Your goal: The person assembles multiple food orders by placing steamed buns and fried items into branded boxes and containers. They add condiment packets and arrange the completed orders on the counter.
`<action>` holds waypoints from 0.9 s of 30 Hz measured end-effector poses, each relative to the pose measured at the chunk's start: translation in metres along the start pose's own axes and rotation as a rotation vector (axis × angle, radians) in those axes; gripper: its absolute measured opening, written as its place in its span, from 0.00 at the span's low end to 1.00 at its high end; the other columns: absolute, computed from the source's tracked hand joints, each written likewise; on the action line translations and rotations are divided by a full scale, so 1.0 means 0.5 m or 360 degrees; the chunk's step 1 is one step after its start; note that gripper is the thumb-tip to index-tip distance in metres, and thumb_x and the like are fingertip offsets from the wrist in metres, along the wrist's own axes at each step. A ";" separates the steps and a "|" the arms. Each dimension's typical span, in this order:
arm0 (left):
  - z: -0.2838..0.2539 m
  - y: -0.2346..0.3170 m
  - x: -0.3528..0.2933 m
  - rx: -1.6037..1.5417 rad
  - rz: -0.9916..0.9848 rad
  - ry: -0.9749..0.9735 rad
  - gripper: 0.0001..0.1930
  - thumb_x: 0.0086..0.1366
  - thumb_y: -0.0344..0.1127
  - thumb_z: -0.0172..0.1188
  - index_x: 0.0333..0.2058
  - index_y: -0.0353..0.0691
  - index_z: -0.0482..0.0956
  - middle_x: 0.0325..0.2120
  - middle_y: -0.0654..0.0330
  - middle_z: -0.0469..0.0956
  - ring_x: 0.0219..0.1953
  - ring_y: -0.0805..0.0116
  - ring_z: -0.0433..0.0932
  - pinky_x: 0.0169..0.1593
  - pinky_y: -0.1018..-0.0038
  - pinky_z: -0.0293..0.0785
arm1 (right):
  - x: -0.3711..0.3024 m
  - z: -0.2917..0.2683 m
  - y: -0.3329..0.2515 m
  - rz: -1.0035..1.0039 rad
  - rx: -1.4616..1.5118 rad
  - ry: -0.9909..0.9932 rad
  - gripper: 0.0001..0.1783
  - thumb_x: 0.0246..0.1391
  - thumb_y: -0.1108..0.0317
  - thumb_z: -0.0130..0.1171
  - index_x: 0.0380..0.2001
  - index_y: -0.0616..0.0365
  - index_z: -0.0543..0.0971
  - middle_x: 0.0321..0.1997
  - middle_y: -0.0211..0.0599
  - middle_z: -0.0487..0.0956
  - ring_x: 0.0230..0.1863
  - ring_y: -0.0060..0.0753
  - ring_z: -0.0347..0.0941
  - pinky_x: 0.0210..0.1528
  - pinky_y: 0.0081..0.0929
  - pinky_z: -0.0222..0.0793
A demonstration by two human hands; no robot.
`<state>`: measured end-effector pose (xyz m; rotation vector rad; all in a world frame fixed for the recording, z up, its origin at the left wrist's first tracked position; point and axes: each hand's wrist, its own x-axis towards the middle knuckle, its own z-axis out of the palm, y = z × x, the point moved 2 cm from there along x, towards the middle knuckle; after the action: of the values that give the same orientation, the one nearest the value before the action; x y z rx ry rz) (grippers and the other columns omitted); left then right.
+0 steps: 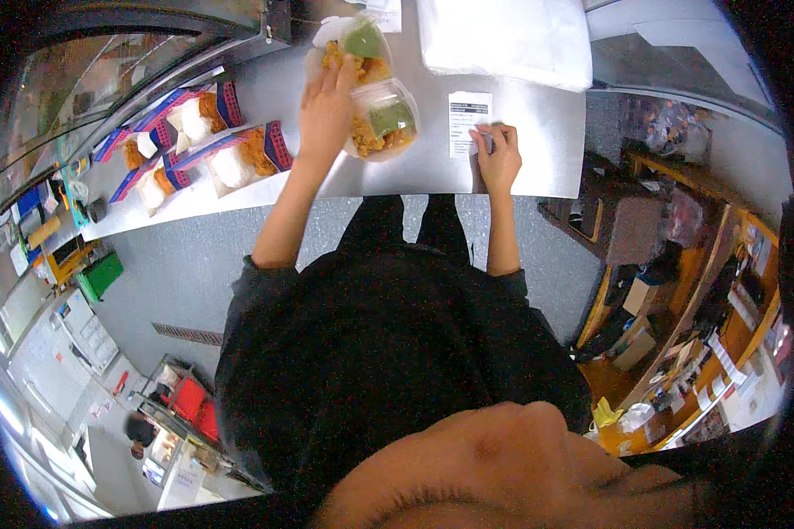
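Observation:
On the steel counter, my left hand (326, 110) reaches over the left side of two clear-lidded takeaway boxes, its fingers stretched out and touching the far one. The far box (375, 70) holds golden fried pieces beside something green. Nearer me, the other box (388, 145) has similar fried food under a clear lid with a green patch. My right hand (499, 159) rests at the right edge of a printed receipt (468, 106) lying flat. Its fingers are bent and a little apart, with the tips on or just beside the paper.
Several blue-and-pink paper pouches (231, 163) with fried pieces and white filling lie at the counter's left. A stack of white sheets or bags (507, 44) is at the back. Wooden shelves (715, 291) stand right; a green bin (101, 275) is at the left. Another person (139, 432) appears lower left.

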<state>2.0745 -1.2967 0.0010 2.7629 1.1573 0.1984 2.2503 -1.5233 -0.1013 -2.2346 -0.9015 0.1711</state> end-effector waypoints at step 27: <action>0.247 0.271 -0.229 -0.0369 0.0104 -0.0182 0.20 0.60 0.36 0.51 0.52 0.39 0.69 0.60 0.59 0.62 0.62 0.56 0.59 0.64 0.54 0.52 | -0.038 -0.007 -0.003 -0.0406 -0.0086 -0.0334 0.07 0.47 0.69 0.57 0.32 0.54 0.77 0.44 0.42 0.72 0.47 0.49 0.68 0.48 0.43 0.64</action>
<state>2.1107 -1.4825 -0.1040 2.5733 0.9522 0.1679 2.2367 -1.5369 -0.1004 -2.1541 -1.3089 0.2688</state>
